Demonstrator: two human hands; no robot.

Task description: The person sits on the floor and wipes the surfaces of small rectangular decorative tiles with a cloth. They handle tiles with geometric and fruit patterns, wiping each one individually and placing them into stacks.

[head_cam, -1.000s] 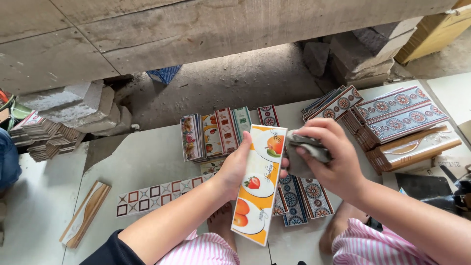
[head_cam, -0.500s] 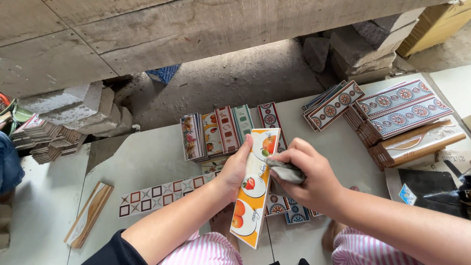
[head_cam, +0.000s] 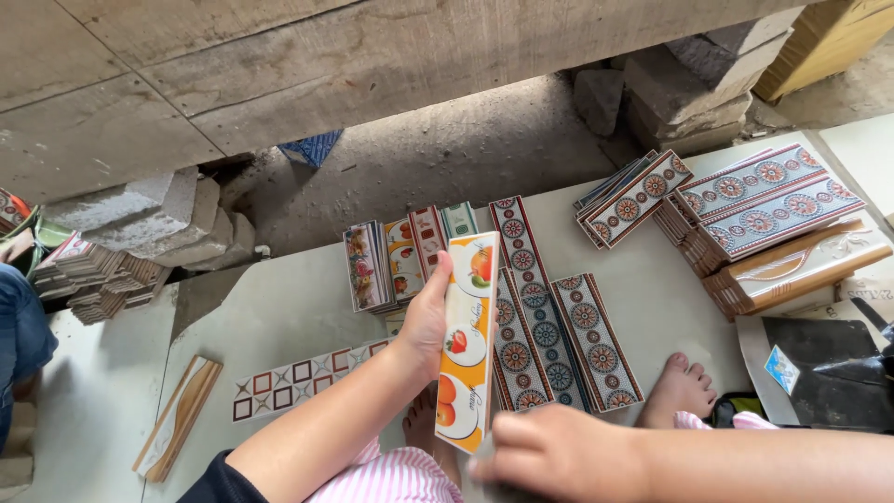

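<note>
Your right hand (head_cam: 559, 452) has dropped from mid-tile to the near end of the fruit-printed border tile (head_cam: 468, 340), fingers curled, grip unclear, while your left hand (head_cam: 430, 317) clasps the tile's left edge, upright above the patterned strips (head_cam: 559, 340).

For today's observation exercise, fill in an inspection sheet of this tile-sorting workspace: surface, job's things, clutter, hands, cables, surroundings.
Surface: pale slab on the ground, dusty.
Job's things: long fruit-pattern tile held upright; medallion-pattern tiles lying flat beside it.
Clutter: stacks of border tiles at right, small stacks of picture tiles, checked strip tile, wood-tone tile, dark sheet.
Hands: left hand has its grip on the fruit tile's edge; right hand low near its bottom end; whether it holds anything cannot be told.
Cables: nothing seen.
Surroundings: concrete blocks, rough ground, bare foot.
</note>
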